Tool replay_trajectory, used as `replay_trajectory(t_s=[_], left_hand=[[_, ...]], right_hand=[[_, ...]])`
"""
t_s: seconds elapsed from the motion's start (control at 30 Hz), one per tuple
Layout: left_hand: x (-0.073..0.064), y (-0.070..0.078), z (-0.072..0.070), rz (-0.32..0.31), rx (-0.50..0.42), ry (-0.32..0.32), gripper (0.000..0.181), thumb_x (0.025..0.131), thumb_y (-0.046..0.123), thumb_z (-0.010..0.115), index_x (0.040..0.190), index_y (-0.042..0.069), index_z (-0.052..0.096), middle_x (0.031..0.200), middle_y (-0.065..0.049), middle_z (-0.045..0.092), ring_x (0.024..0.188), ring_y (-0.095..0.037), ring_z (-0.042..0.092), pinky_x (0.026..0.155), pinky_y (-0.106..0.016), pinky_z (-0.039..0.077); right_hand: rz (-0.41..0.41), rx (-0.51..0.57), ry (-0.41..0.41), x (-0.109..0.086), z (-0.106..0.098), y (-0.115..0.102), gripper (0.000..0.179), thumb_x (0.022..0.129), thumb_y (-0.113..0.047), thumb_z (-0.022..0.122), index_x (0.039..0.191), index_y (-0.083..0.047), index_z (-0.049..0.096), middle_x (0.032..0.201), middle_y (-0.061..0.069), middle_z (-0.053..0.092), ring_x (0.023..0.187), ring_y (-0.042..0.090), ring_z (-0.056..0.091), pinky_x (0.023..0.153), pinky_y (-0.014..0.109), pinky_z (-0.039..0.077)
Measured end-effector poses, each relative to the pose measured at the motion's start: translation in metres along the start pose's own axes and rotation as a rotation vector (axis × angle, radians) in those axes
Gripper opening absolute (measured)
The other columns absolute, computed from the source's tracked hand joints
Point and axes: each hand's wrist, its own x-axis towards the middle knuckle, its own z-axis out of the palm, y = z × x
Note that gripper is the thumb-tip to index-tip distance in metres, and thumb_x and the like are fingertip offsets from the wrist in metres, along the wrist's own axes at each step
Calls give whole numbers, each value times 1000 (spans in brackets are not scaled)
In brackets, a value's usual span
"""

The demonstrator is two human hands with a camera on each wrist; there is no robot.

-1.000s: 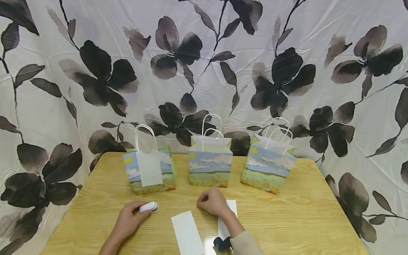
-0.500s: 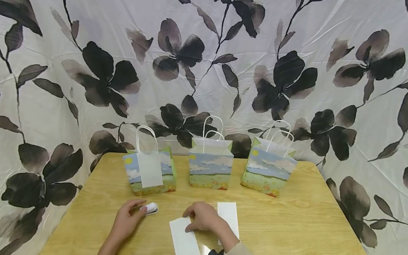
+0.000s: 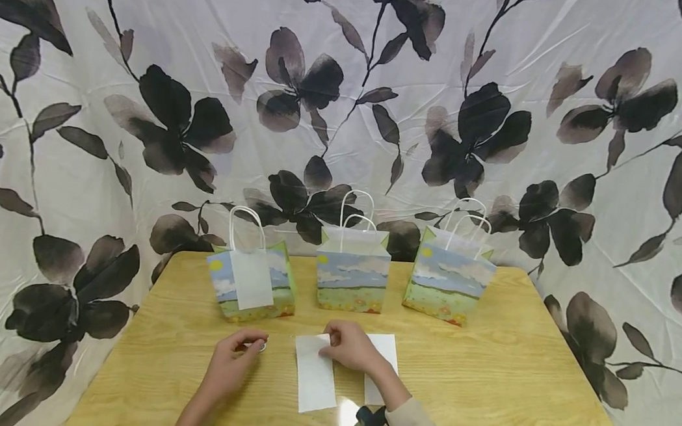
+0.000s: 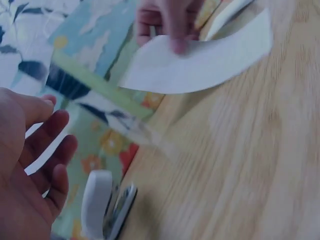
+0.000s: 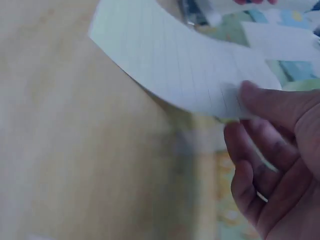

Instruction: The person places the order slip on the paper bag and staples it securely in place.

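Observation:
My right hand (image 3: 353, 347) pinches a white paper slip (image 3: 315, 375) by its upper end, thumb on one face and fingers behind. Faint ruled lines run across the slip (image 5: 185, 65) in the right wrist view, where it bows in the air above the table. My left hand (image 3: 233, 359) hovers with loosely bent fingers beside a small white stapler (image 4: 97, 205), which stands on the wood apart from the fingertips in the left wrist view. From the head view that hand mostly hides the stapler. Under my right forearm lies a second white slip (image 3: 385, 356).
Along the back of the wooden table (image 3: 514, 354) stand three paper gift bags: a left bag (image 3: 221, 292) with a white slip hanging on its front, a middle bag (image 3: 351, 282) and a right bag (image 3: 448, 278). Behind them hangs a floral curtain (image 3: 402, 171).
My right hand came down to the middle slip, took hold of its top end and lifted it up and away from me. My left hand has moved slightly right, over the stapler.

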Motion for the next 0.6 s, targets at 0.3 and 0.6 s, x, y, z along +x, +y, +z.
replay_trajectory(t_s=[0.3,0.6], left_hand=[[21,26,19,113,23,-93,14,96,11,63,106,16,71,103,2,68,92,-11,61,74,-32,51],[52,61,35,251,46,-165,17,96,13,64,111,16,69,108,4,63,94,-14,60,76,-35,51]], right_hand=[[-141,-15,159,-13,-57,-26,15,96,-21,64,100,-12,76,87,-2,70,71,13,63,60,26,51],[-311,-160,366,-18,-106,-47,6,88,-12,73,94,-11,77,78,-3,70,60,2,58,54,22,49]])
